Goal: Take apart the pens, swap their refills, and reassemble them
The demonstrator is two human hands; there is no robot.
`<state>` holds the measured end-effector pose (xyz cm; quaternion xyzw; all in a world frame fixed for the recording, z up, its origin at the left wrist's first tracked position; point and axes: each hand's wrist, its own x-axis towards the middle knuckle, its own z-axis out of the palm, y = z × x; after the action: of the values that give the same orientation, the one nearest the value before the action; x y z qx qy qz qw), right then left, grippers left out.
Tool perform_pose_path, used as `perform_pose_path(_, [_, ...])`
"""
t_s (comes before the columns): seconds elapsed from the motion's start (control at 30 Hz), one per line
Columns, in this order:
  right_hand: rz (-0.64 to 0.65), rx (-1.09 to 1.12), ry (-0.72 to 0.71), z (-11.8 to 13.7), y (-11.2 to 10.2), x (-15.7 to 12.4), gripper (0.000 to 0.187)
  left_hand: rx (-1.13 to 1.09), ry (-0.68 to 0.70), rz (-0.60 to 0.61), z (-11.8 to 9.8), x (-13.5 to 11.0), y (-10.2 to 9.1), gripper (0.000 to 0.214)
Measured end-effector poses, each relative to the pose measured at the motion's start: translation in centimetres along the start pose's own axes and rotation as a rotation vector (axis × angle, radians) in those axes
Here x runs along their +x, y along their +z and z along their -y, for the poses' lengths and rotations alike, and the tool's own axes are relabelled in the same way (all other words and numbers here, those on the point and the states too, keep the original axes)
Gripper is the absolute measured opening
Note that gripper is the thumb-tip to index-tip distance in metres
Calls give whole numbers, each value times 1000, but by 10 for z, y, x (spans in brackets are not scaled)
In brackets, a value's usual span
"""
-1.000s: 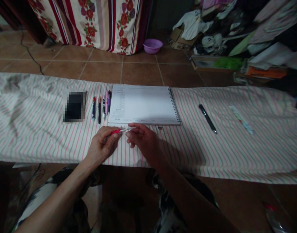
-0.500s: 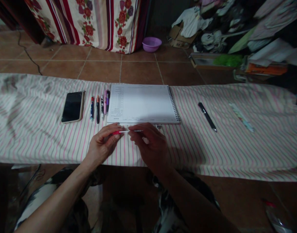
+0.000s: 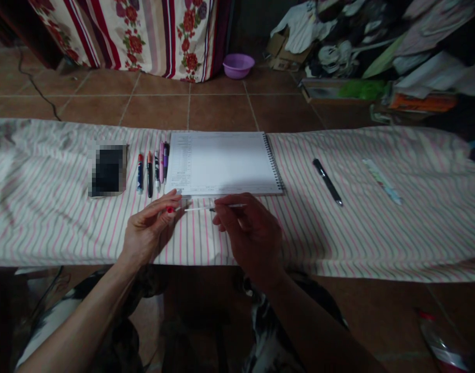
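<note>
My left hand point(image 3: 146, 228) is closed, with a small red pen part point(image 3: 170, 210) pinched between thumb and fingers; most of that part is hidden. My right hand point(image 3: 256, 235) pinches a thin white pen refill point(image 3: 197, 209) near a dark section beside the fingertips. The refill points left across the gap, its tip close to the left hand. Just behind both hands lies an open spiral notebook point(image 3: 229, 160) with a blank page. Several pens point(image 3: 149, 175) stand in a row along the notebook's left side.
A blurred-out phone point(image 3: 108, 171) lies left of the pens. On the right are a black pen point(image 3: 327, 182) and a pale patterned pen point(image 3: 383, 181). Striped cloth point(image 3: 58, 223) covers the bench. Beyond it, a purple basin point(image 3: 238, 66) sits on the tiled floor.
My hands have moved apart, the left one leftward and the right one rightward. More of the white refill shows between them, and the red part now points towards the camera.
</note>
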<state>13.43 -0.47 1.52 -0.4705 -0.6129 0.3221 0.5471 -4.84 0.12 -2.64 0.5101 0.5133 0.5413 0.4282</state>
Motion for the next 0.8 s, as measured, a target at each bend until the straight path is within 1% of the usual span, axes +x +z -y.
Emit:
perform_pose_path(0.3, [68, 7, -75, 4, 1, -1, 5, -60, 10, 10, 3, 1, 0, 14])
perform_pose_path(0.63, [70, -39, -171, 4, 2, -1, 7, 23, -12, 8, -6, -1, 3, 10])
perform_pose_path(0.8, [79, -78, -226, 2, 4, 0, 8, 44, -5, 2, -4, -1, 4, 11])
